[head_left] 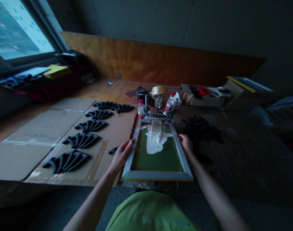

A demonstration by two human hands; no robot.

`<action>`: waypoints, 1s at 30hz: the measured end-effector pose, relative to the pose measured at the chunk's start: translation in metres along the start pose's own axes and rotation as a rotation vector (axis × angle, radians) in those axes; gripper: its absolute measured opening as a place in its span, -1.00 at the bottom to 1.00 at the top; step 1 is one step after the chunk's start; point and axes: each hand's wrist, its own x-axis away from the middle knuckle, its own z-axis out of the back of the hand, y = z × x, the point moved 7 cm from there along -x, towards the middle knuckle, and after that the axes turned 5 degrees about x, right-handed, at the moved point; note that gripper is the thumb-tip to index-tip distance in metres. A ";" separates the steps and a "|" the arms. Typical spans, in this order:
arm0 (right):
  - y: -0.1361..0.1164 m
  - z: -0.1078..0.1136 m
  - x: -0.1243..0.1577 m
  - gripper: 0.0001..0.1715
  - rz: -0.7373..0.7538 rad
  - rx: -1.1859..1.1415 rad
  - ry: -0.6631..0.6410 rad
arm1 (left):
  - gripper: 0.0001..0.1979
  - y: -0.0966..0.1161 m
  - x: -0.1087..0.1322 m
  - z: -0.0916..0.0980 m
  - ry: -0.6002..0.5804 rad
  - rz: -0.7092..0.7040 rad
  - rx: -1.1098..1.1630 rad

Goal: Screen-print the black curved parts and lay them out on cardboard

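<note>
A screen printing frame (156, 175) with an aluminium rim and green mesh lies in front of me, held at its far end by a metal hinge clamp (158, 119). White ink (155, 146) is spread on the upper mesh, with a pale scraper (156, 126) resting in it. My left hand (122, 154) grips the frame's left side, fingertips partly hidden. On the opposite rim, my right hand (186, 144) has its fingers curled at the edge. A small black piece (113, 149) lies on the cardboard beside my left hand.
Several fanned groups of black curved pieces (68, 161) lie on the cardboard (40, 128) at left. Black parts are piled (201, 128) at right. Behind the clamp stand red-capped bottles (141, 110), a black tub (141, 93) and a tape roll (159, 91). An open box (204, 100) sits farther right.
</note>
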 end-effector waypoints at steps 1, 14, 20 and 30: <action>-0.004 0.008 -0.009 -0.60 0.013 0.004 0.037 | -0.26 -0.020 0.002 0.000 0.005 0.037 0.001; -0.116 -0.048 0.030 -0.82 0.626 0.300 -0.284 | -0.31 -0.109 -0.020 -0.001 -0.021 0.121 -0.144; -0.120 -0.030 0.044 -0.84 0.850 0.230 -0.488 | -0.35 -0.102 -0.019 -0.002 -0.004 0.083 -0.175; -0.110 -0.042 0.059 -0.76 0.757 0.171 -0.336 | -0.29 -0.106 -0.016 -0.003 -0.008 0.157 -0.077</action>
